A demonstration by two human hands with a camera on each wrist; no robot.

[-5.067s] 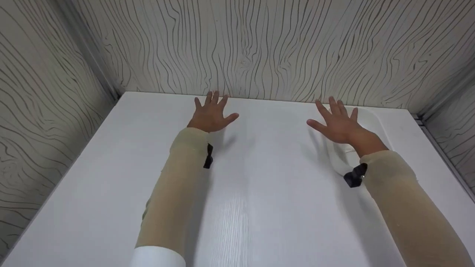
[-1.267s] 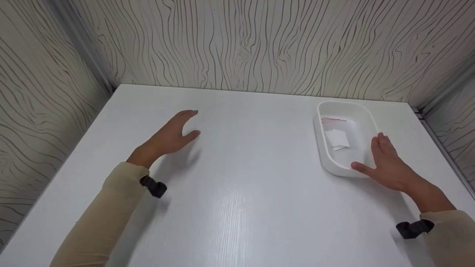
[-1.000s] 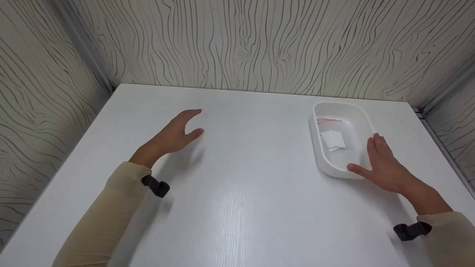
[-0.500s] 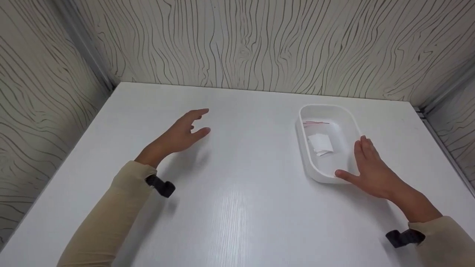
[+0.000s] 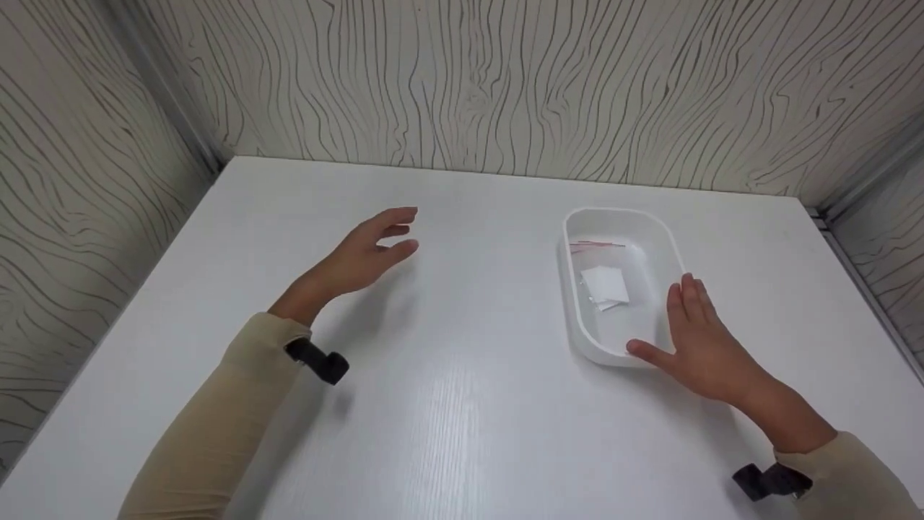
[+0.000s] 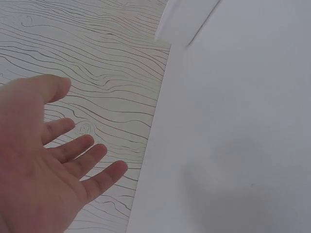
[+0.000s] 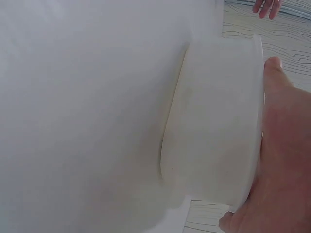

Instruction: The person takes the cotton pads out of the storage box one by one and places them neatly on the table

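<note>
A white oblong plastic tub [image 5: 603,354] with rounded corners stands on the white table, right of the middle. Against its right front corner rests my right hand [image 5: 704,354], the fingers straight along the right rim and the thumb stretched over the front rim. The right wrist view has the hand [image 7: 289,141] across the tub's rim, outside its wall. Inside the tub lie white square pieces [image 5: 606,285] and, farther back, thin red strips [image 5: 598,245]. My left hand [image 5: 361,253] hovers over the table to the left, palm facing the tub, fingers relaxed and holding nothing.
The white tabletop [image 5: 447,332] runs back to a panel [image 5: 476,87] with a wood-grain line pattern. Similar panels rise at both sides. Each sleeve carries a black wrist mount [image 5: 317,361]. In the left wrist view the tub's corner [image 6: 187,22] shows at the top.
Over the last second the tub has slid left and slightly nearer with my right hand against it. My left hand has drifted right. Earliest, both hands were spread near the back edge.
</note>
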